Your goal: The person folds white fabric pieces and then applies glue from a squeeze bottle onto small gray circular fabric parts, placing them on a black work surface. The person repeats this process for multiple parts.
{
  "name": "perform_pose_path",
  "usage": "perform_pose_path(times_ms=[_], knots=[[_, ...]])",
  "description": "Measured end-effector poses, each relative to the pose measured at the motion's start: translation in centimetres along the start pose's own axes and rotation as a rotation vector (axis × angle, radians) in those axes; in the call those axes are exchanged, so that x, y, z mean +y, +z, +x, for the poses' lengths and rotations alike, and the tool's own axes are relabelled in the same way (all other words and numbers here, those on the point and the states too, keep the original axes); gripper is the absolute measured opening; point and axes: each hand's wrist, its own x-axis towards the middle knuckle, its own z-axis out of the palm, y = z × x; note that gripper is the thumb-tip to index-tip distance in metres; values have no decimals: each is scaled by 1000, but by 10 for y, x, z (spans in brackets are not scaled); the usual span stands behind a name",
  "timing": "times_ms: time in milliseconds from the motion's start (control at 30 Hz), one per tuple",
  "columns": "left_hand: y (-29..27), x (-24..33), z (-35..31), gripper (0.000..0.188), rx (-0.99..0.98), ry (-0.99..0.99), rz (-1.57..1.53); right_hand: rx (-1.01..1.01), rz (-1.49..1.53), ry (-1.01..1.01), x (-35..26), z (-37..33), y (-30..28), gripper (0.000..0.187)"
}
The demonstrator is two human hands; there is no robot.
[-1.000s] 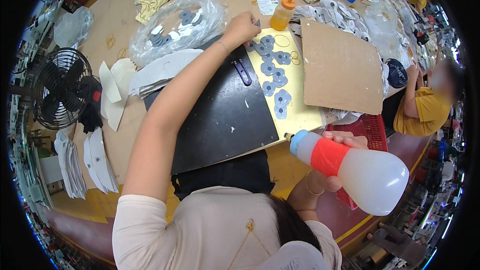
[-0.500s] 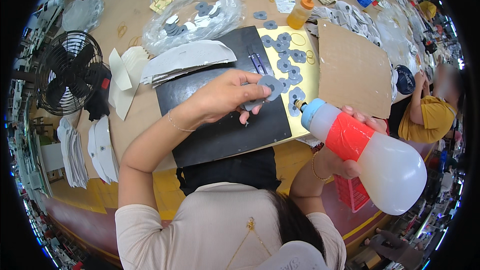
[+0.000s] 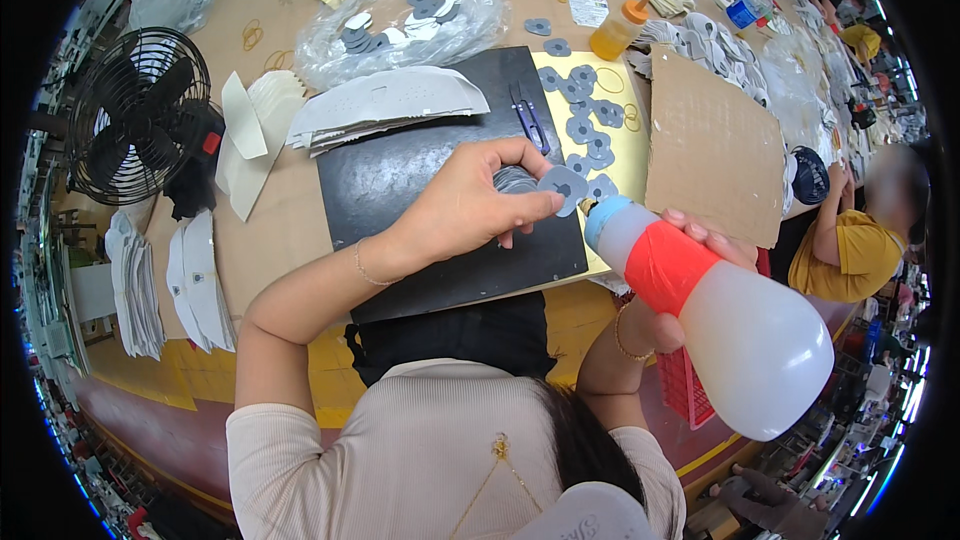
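My left hand (image 3: 460, 202) is closed around a stack of grey flower-shaped pieces (image 3: 514, 180) above the black board (image 3: 400, 260). Between its thumb and forefinger, one grey piece with a dark centre (image 3: 566, 183) sticks out to the right. Wrapped in my right hand (image 3: 715, 240) is a milky squeeze bottle (image 3: 765, 350) with red tape and a light blue cap, tilted to the left. Its dark nozzle tip (image 3: 586, 207) is at the edge of the held piece; whether they touch I cannot tell. Several similar pieces (image 3: 580, 127) lie on the yellow sheet (image 3: 622, 90).
Purple thread snips (image 3: 533, 125) and stacked white sheets (image 3: 390, 105) lie on the black board. Beyond are a plastic bag of pieces (image 3: 480, 5) and an orange-capped bottle (image 3: 618, 30). Cardboard (image 3: 710, 155) lies right, a black fan (image 3: 140, 115) stands left. A person in yellow (image 3: 850, 240) sits right.
The bottle has moved left and its nozzle has come to the held piece. My left hand has shifted slightly right, turning the piece and showing more of the stack. The whole view has shifted a little.
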Motion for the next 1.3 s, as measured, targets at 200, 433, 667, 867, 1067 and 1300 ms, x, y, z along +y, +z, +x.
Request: perform_pose_path(times_ms=[200, 433, 667, 867, 1067, 1300], knots=[[-3, -4, 1, 15, 0, -51, 47, 310, -41, 33, -7, 2, 14, 86], [3, 1, -3, 18, -14, -72, 122, 234, -18, 47, -12, 7, 19, 88], [3, 2, -6, 20, -38, -44, 143, 152, -45, -30, 1, 2, 6, 86], [5, 3, -5, 20, -63, -76, 165, 125, 83, 25, -10, 6, 14, 87], [7, 0, -3, 19, -113, 15, 214, 59, -71, 26, -3, 9, 9, 86], [0, -5, 3, 16, -59, -66, -28, 242, 134, -37, -10, 4, 13, 87]])
